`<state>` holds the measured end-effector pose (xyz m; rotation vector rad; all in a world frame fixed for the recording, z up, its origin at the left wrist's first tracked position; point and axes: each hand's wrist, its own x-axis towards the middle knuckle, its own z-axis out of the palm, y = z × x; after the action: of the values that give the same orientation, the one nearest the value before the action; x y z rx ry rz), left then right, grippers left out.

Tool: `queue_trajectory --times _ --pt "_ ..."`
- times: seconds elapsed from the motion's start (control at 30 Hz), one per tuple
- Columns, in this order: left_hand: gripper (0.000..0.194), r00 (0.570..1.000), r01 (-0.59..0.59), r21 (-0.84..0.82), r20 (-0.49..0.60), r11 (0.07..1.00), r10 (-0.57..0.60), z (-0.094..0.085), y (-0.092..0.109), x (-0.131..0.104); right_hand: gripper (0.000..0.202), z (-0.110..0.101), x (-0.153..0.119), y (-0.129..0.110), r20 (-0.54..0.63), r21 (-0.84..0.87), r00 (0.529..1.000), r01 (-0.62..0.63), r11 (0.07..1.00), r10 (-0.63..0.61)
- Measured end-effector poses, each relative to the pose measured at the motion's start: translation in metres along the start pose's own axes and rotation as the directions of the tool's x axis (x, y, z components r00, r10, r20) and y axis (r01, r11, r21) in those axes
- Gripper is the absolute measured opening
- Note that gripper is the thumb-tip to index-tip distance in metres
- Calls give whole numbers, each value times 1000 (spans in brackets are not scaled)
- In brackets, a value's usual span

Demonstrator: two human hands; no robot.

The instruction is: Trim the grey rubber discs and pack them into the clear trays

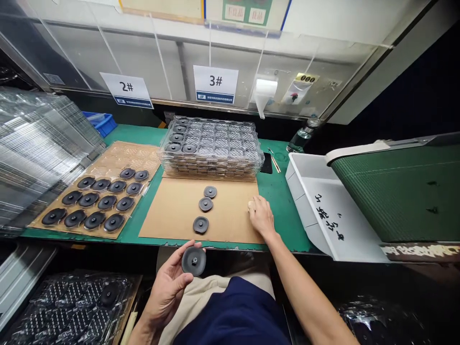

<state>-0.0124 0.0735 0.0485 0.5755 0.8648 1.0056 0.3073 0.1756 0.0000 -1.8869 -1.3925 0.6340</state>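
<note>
Between the thumb and fingers of my left hand (170,282) is a black round disc (194,262), held up before the table's front edge with its central stud facing me. My right hand (261,215) rests at the right side of a cardboard sheet (165,206), fingers curled in. Something small and pale shows at its fingertips, too small to name. Three more discs lie in a rough column on the cardboard: a far one (210,191), a middle one (206,204) and a near one (201,224).
At left, a clear tray (118,201) holds several discs in rows. Behind the cardboard stands a stack of clear trays (212,143), partly filled. A grey-white bin (305,206) and a green conveyor belt (388,191) are at right. A glass bottle (304,136) stands at the back.
</note>
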Motion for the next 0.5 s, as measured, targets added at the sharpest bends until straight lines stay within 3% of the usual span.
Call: queue_trajectory --times 0.1,0.23,0.4,0.5 --pt "68 999 -3 -24 -33 1000 2 5 4 -5 26 -9 13 18 -25 -111 998 53 992 -56" --pt "72 994 -40 -79 -102 996 32 11 4 -8 13 -6 -6 14 -23 -161 991 127 979 -132" --pt "71 988 -56 -98 -146 994 41 16 3 -9 22 3 -59 -39 125 -23 965 234 972 -229" --pt "71 986 -81 -59 -154 995 71 20 4 -10 23 4 -94 -85 208 154 902 351 923 -378"
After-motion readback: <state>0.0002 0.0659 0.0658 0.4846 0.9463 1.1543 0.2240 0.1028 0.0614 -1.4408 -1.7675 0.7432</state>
